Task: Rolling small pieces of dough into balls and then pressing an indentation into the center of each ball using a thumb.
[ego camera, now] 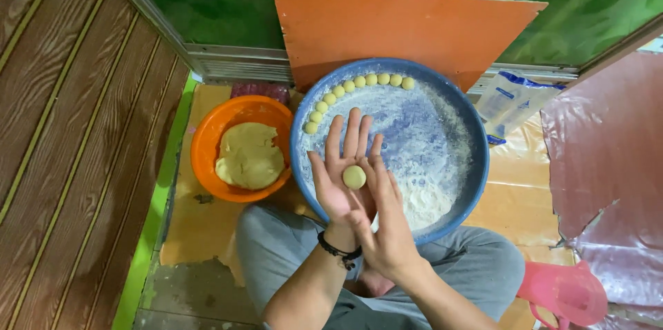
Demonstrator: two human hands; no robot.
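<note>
hands together: left hand (340, 171) flat under dough ball (354, 177), right hand (387, 223) beside | white-blue bag (512, 101) behind blue basin (464, 123)

A single head-worn view is given, directed steeply downward and forward from close range; the lap, the blue basin (469, 130) and the orange bowl (207, 130) are framed below.

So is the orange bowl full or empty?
Partly full. The orange bowl holds one big lump of pale dough covering most of its bottom, with bare orange wall showing around it.
</note>
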